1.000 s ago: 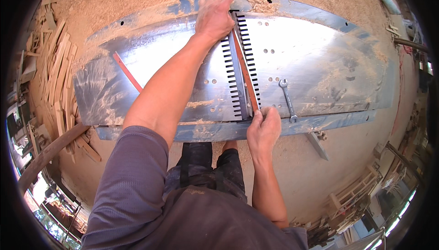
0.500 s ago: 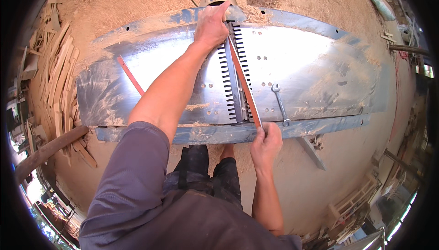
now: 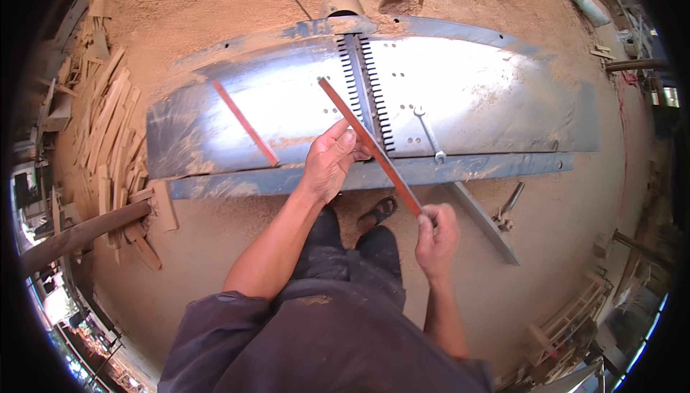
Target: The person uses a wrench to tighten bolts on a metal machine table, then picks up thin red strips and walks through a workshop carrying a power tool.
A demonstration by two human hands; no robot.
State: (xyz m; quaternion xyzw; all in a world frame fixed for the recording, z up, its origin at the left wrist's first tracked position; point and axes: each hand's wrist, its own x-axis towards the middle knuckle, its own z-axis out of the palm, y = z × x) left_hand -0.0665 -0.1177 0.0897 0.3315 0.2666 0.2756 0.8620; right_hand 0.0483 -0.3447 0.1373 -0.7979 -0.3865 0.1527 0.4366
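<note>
Pinching the lower end of a long reddish strip [image 3: 392, 172] between thumb and curled fingers, the right hand [image 3: 437, 238] sits to the right of the toothed slot [image 3: 368, 98] in the metal worktop [image 3: 474, 88], out past its near end. The strip runs slantwise across that near end, held up off the surface, its far tip standing to the left of the slot. Just left of the slot's near end is the left hand [image 3: 327, 163], half curled with its thumb and fingertips at the strip's middle (whether they grip it or merely steady it, I cannot tell). A second reddish strip [image 3: 246, 123] lies flat, well to the left of the slot and also slanting. Near the slot on its right rests an open-ended wrench [image 3: 430, 134]. Beyond the slot's far end stands a round spout [image 3: 342, 5], and far off to its left, pale wood offcuts [image 3: 111, 123] are heaped.
</note>
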